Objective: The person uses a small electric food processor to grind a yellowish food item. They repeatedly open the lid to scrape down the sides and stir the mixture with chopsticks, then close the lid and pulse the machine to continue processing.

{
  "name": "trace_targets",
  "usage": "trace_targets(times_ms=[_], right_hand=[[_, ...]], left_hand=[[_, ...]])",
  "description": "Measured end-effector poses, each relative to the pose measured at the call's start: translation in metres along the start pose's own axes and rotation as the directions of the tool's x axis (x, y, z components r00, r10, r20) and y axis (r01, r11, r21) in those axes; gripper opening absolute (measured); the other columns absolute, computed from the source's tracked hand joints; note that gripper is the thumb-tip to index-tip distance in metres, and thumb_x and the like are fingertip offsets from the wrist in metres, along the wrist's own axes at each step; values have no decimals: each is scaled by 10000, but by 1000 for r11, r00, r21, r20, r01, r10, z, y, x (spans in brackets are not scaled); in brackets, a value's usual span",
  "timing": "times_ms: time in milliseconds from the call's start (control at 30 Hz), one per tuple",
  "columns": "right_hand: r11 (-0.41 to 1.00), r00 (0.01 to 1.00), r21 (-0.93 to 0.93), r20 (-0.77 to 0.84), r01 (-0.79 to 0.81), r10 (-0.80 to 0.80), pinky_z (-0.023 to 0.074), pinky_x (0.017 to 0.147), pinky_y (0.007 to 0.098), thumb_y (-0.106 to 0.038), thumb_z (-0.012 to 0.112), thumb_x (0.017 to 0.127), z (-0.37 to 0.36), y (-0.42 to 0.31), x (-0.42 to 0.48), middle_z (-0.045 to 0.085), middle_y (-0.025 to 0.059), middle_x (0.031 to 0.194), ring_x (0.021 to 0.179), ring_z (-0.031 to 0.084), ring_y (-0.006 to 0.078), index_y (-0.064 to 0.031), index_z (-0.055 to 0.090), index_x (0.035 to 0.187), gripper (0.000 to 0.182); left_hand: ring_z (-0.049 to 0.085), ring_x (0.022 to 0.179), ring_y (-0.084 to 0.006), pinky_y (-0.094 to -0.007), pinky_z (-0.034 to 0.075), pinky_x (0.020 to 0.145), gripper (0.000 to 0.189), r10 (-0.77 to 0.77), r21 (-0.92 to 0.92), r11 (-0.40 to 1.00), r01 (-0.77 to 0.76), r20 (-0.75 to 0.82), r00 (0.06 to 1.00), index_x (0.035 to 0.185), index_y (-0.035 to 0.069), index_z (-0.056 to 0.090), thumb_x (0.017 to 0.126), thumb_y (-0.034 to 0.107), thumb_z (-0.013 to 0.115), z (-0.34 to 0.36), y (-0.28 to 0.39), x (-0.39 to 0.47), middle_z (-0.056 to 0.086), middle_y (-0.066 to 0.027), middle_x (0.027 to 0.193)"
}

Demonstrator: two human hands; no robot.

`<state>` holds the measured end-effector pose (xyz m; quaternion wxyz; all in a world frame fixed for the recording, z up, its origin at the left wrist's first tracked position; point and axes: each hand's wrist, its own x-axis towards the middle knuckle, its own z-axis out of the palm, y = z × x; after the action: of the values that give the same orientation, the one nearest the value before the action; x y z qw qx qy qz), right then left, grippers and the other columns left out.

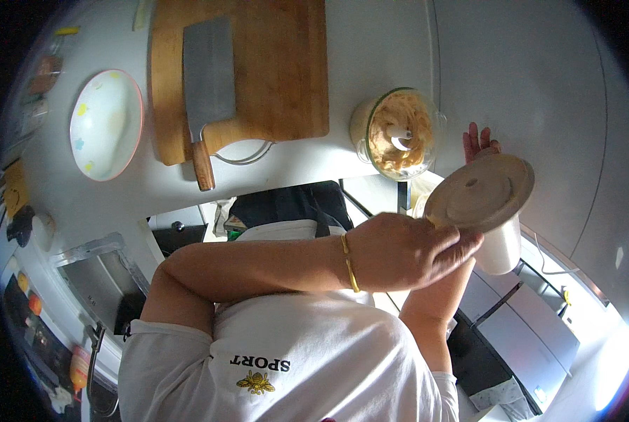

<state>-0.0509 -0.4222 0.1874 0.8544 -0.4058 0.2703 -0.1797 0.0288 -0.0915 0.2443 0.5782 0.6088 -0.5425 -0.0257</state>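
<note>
My left hand (409, 253), with a gold bracelet at the wrist, reaches across my body and grips the near edge of a round chopper lid (480, 192). The lid is tilted, its smeared underside facing up. A white cylindrical body (499, 250), apparently the chopper's motor unit, shows beneath it. My right hand (480, 142) is mostly hidden behind the lid; only its fingers stick out past the far edge, so its hold is not visible. Just left of them stands a glass chopper bowl (364, 129) holding a pale orange-brown minced mixture (385, 126), with a white-hubbed blade (400, 138) in it.
A cleaver (209, 74) lies on a wooden cutting board (282, 68), its handle past the board's near edge. A round pale item (243, 150) shows partly from under the board. Left are an oval patterned dish (106, 126) and a sink (100, 285). A white cord (549, 269) hangs at right.
</note>
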Motion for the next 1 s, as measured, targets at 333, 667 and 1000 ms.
trace_targets(times_ms=[333,667,1000], right_hand=[[982,989,-188,144,10,17,406,1124,509,-286,521,1016,58,11,39,556,225,1277,1253,521,411,19,558,1196,356],[814,995,-573,19,94,-102,453,1069,490,-396,551,989,118,-29,128,516,226,1359,1282,494,426,17,547,1280,505],[837,999,-547,-43,-16,-9,458,1053,492,-398,536,991,111,-3,263,520,228,1354,1268,504,422,20,532,1298,519]], left_hand=[[662,729,-192,-303,581,640,670,-166,26,985,172,-146,975,1448,75,417,866,234,709,-14,-44,12,654,-70,907],[692,787,-175,-297,601,706,493,-294,-134,955,263,-363,884,1338,55,537,882,127,711,-36,-108,53,666,-101,959],[687,847,-149,-270,621,746,460,-719,-538,661,523,-254,647,1391,27,489,947,19,608,-16,-185,64,614,-102,1016]])
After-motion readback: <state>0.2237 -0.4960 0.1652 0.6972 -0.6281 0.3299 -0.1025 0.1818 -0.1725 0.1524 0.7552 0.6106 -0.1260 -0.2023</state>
